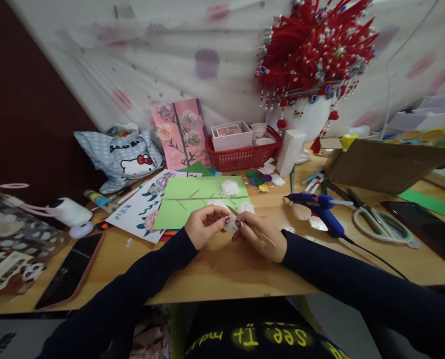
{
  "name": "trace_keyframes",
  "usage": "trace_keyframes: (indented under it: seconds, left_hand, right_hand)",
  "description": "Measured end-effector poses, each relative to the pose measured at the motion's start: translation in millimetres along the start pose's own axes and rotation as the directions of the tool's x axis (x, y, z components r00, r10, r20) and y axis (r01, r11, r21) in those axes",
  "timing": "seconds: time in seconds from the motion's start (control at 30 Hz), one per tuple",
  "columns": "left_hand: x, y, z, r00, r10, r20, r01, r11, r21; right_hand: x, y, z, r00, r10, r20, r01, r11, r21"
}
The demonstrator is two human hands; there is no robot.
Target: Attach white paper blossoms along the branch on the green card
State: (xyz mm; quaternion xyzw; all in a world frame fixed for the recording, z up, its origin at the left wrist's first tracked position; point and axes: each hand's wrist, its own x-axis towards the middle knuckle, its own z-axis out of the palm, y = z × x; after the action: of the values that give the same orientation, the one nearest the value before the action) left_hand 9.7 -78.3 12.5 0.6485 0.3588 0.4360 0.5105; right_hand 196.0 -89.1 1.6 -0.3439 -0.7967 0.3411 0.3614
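Over the front of the table, my left hand [206,227] pinches a small white, translucent piece [230,227] between thumb and fingers. From the other side my right hand [262,237] grips the same piece and also holds a thin wooden stick [265,240], which runs slantwise across its fingers. Just behind the hands lies a light green card [185,192] with a grey-brown branch [203,199] on it. One fluffy white flower [229,188] sits on the card, and another white flower [245,207] is near its right edge, partly behind my fingers.
A blue glue gun [321,207] with a trailing cord lies right, beside scissors [381,224] and a dark phone [427,229]. Another phone [72,269] is at left. Behind stand a red basket [240,157], a pink flower picture [179,134] and a red beaded headdress [315,55].
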Motion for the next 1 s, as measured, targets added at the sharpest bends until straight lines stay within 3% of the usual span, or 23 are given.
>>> trace_keyframes:
  seconds: [0.07, 0.13, 0.2, 0.27, 0.4, 0.57, 0.77, 1.0]
  left_hand:
    - [-0.5, 1.9, 0.8, 1.0, 0.013, -0.014, -0.013, 1.0, 0.019]
    - [-2.2, 4.3, 1.2, 0.986, 0.103, -0.133, -0.088, 0.989, 0.117]
    - [-5.1, 6.5, 2.1, 0.943, 0.232, -0.239, -0.163, 0.947, 0.277]
    - [-7.9, 7.5, 4.4, 0.934, 0.279, -0.224, -0.178, 0.904, 0.388]
    - [-9.8, 2.3, 11.5, 0.987, 0.127, -0.096, -0.095, 0.952, 0.291]
    - [-6.5, -7.5, 10.9, 0.995, 0.002, -0.104, 0.006, 0.997, 0.071]
    - [-6.8, -6.9, 8.1, 0.993, 0.059, -0.102, -0.057, 0.998, 0.026]
    - [-6.9, -3.8, 8.8, 0.961, 0.194, -0.194, -0.143, 0.958, 0.25]
  right_hand:
    - [0.5, 2.0, -1.5, 1.0, -0.015, 0.012, 0.015, 1.0, 0.012]
    - [0.6, 3.2, -2.4, 1.0, -0.029, 0.002, 0.029, 0.999, 0.014]
    - [0.3, 3.0, -2.4, 0.998, -0.051, -0.034, 0.051, 0.999, 0.001]
    - [-0.1, 2.1, -1.3, 0.993, -0.088, -0.073, 0.088, 0.996, -0.013]
    - [-0.6, 1.2, 1.7, 0.98, -0.16, -0.117, 0.163, 0.986, 0.02]
    - [-0.9, -0.5, 0.0, 0.974, -0.173, -0.147, 0.182, 0.982, 0.046]
    - [-1.1, -1.8, -2.3, 0.968, -0.182, -0.175, 0.181, 0.983, -0.023]
    - [-1.2, -2.7, 0.2, 0.967, -0.162, -0.197, 0.153, 0.987, -0.056]
